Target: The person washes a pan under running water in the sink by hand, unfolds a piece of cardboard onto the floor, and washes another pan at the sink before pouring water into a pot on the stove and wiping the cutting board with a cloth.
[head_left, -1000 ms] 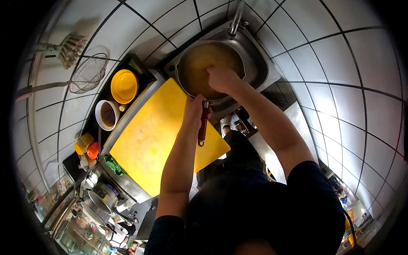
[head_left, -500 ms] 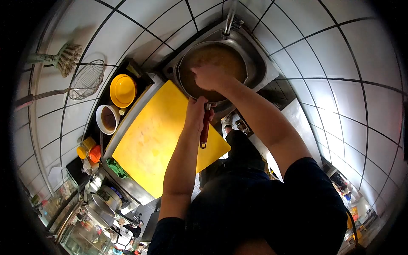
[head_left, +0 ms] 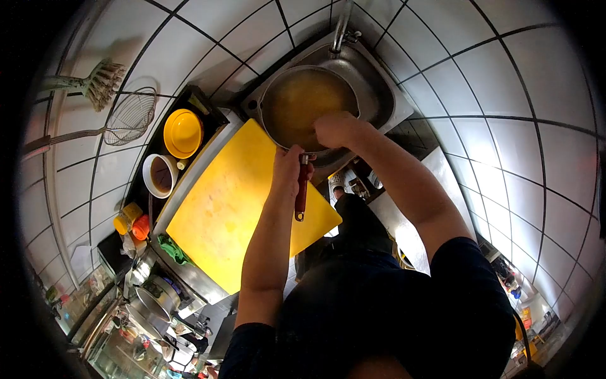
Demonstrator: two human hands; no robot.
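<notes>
A large round pan [head_left: 278, 95] with cloudy yellowish-brown liquid sits in the metal sink [head_left: 379, 95]. Its red handle [head_left: 302, 199] points toward my body. My left hand [head_left: 290, 165] grips the pan at the base of that handle, fingers wrapped round it. My right hand [head_left: 338, 131] is over the near right part of the pan, its fingertips down at the liquid. The fingers are bent, and what they hold, if anything, is hidden. Left of the pan lies a yellow cutting board [head_left: 221, 208].
A faucet [head_left: 341, 31] rises behind the pan. Left of the board are a yellow bowl [head_left: 183, 133], a white container of brown liquid [head_left: 160, 176] and a green cloth [head_left: 172, 249]. A wire strainer [head_left: 131, 117] and a brush [head_left: 102, 83] hang on the tiled wall.
My right hand has moved from the middle of the pan to its near right side. The pan has shifted slightly left, with my left hand still on it.
</notes>
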